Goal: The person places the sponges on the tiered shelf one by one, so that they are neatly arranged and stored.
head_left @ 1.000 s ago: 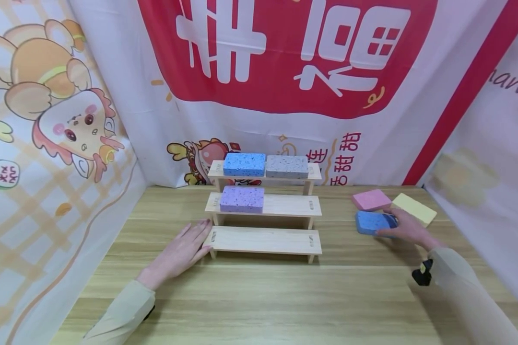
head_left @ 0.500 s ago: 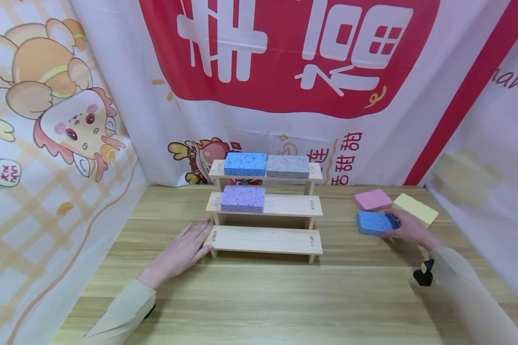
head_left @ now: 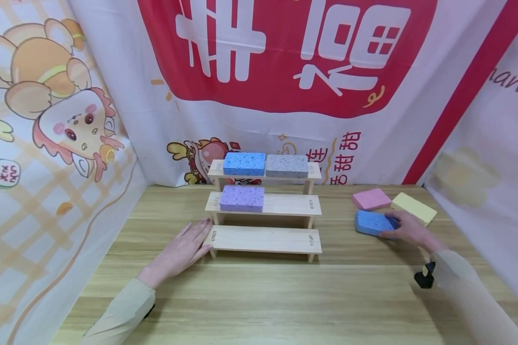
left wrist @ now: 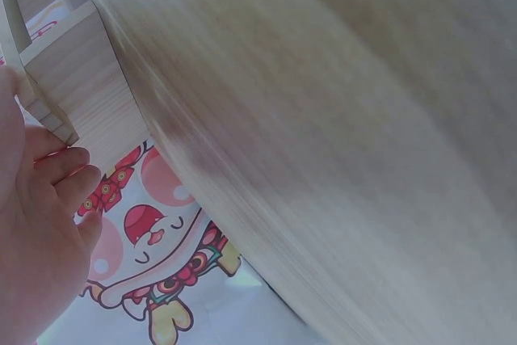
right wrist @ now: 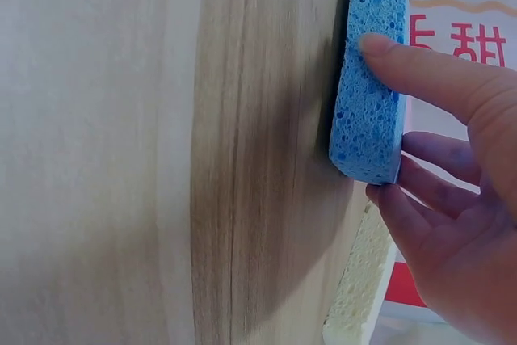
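Broad wood tabletop (head_left: 276, 302) before stepped rack (head_left: 263, 239), left fingers (head_left: 195, 232) outstretched, seemingly touching its edge, right fingers (right wrist: 424, 73) pinching blue sponge (head_left: 371, 223)

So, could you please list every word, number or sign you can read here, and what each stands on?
"福": large, white, sideways, on the red patch of the back curtain; beside it probably "幸", cut off above.
"甜甜": red, sideways, same curtain; neighbouring characters partly hidden.
"ant": right curtain; adjoining letters blurred or cut off.
Tile print, left curtain: unclear.
End marks on the wooden stand: too small to read.
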Action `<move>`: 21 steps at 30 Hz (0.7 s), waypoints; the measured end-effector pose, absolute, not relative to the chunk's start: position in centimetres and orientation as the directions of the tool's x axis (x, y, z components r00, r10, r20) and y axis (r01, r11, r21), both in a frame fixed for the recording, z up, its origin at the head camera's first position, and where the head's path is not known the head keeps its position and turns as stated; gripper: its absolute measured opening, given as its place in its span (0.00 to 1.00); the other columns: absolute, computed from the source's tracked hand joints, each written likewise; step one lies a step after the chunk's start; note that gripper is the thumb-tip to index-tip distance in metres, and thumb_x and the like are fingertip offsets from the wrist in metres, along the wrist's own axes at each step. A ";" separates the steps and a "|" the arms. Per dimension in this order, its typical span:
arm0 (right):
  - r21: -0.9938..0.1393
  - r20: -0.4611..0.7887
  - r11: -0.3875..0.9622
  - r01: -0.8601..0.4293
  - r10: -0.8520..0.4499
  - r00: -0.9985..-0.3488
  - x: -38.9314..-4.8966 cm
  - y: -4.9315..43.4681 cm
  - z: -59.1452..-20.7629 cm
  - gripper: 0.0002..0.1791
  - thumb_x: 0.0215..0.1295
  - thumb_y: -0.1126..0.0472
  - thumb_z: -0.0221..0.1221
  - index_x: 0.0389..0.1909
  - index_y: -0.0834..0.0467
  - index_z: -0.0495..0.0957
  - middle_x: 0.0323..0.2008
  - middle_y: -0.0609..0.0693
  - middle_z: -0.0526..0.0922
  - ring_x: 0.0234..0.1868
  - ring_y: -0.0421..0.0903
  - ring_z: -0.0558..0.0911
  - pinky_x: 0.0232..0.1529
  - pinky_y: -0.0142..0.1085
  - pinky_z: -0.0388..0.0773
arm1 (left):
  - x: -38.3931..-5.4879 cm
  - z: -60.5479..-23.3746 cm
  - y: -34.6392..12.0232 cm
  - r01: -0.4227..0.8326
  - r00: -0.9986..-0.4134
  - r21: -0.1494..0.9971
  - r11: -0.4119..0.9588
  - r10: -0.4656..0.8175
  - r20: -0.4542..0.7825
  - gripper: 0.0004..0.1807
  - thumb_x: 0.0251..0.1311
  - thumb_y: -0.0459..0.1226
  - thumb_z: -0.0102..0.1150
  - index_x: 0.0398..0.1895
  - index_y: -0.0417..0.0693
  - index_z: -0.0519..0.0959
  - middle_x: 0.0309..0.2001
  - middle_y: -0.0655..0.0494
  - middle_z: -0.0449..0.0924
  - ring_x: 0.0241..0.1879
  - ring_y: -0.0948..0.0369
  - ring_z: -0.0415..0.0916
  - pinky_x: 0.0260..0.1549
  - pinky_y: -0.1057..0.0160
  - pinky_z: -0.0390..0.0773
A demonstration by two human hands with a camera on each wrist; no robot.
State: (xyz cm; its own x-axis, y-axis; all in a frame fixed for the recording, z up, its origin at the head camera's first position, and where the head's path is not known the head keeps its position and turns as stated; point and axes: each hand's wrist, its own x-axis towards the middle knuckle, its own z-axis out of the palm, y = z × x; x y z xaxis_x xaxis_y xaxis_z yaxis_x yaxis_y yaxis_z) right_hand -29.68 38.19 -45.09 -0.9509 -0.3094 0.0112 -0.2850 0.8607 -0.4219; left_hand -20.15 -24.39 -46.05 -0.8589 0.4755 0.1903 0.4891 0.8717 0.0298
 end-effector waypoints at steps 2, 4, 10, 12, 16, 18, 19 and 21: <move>-0.421 0.018 0.860 -0.288 -0.309 -0.951 -29.5 38.1 -45.0 0.42 0.55 0.48 0.72 0.61 0.74 0.71 0.58 0.75 0.75 0.57 0.70 0.76 0.56 0.65 0.75 | -20.2 -46.1 -24.4 0.491 -0.858 0.029 0.871 0.477 0.192 0.38 0.73 0.51 0.48 0.75 0.35 0.56 0.76 0.42 0.57 0.75 0.46 0.60 0.77 0.44 0.53; -0.420 0.028 0.858 -0.295 -0.313 -0.949 -29.3 37.9 -44.9 0.41 0.55 0.48 0.72 0.60 0.73 0.72 0.57 0.74 0.76 0.57 0.70 0.76 0.55 0.64 0.76 | -20.2 -46.1 -24.4 0.490 -0.858 0.031 0.871 0.476 0.193 0.37 0.73 0.51 0.48 0.75 0.35 0.56 0.76 0.41 0.58 0.75 0.47 0.60 0.77 0.44 0.52; -0.424 0.054 0.850 -0.314 -0.322 -0.945 -28.6 37.4 -44.5 0.42 0.55 0.49 0.72 0.60 0.75 0.71 0.57 0.76 0.76 0.56 0.73 0.76 0.54 0.63 0.78 | -20.2 -46.2 -24.4 0.491 -0.859 0.040 0.870 0.476 0.188 0.38 0.73 0.51 0.47 0.75 0.35 0.56 0.75 0.40 0.59 0.75 0.46 0.60 0.77 0.43 0.53; -0.425 0.064 0.848 -0.316 -0.320 -0.945 -28.4 37.3 -44.2 0.42 0.55 0.50 0.72 0.60 0.76 0.71 0.56 0.77 0.76 0.56 0.73 0.76 0.54 0.63 0.78 | -20.2 -46.1 -24.4 0.489 -0.861 0.045 0.871 0.474 0.184 0.38 0.73 0.51 0.47 0.75 0.35 0.56 0.76 0.40 0.58 0.75 0.46 0.60 0.77 0.43 0.52; -0.414 0.088 0.852 -0.320 -0.312 -0.946 -28.1 37.0 -43.5 0.41 0.55 0.51 0.72 0.60 0.76 0.71 0.55 0.76 0.76 0.54 0.73 0.77 0.53 0.62 0.79 | -20.2 -46.1 -24.4 0.487 -0.863 0.043 0.873 0.472 0.182 0.38 0.73 0.51 0.47 0.76 0.36 0.56 0.76 0.41 0.58 0.75 0.46 0.60 0.77 0.43 0.52; -0.405 0.108 0.854 -0.325 -0.309 -0.945 -27.9 36.9 -43.1 0.41 0.54 0.51 0.72 0.60 0.76 0.72 0.54 0.76 0.77 0.54 0.73 0.78 0.52 0.62 0.80 | -20.2 -46.1 -24.4 0.487 -0.862 0.041 0.873 0.473 0.182 0.38 0.73 0.51 0.47 0.76 0.36 0.55 0.76 0.41 0.58 0.75 0.46 0.59 0.77 0.43 0.52; -0.404 0.119 0.852 -0.332 -0.310 -0.943 -27.8 36.8 -42.9 0.41 0.54 0.51 0.72 0.60 0.76 0.72 0.54 0.76 0.77 0.54 0.74 0.78 0.52 0.62 0.80 | -20.3 -46.1 -24.4 0.488 -0.862 0.041 0.872 0.473 0.183 0.38 0.73 0.51 0.47 0.76 0.36 0.55 0.76 0.41 0.58 0.75 0.46 0.59 0.77 0.43 0.52; -0.406 0.148 0.844 -0.351 -0.318 -0.936 -27.7 36.6 -42.3 0.40 0.53 0.52 0.73 0.60 0.74 0.73 0.55 0.76 0.78 0.55 0.73 0.78 0.52 0.62 0.80 | -20.3 -46.1 -24.4 0.488 -0.862 0.041 0.872 0.473 0.184 0.38 0.73 0.52 0.47 0.76 0.36 0.55 0.76 0.41 0.57 0.75 0.46 0.59 0.77 0.43 0.51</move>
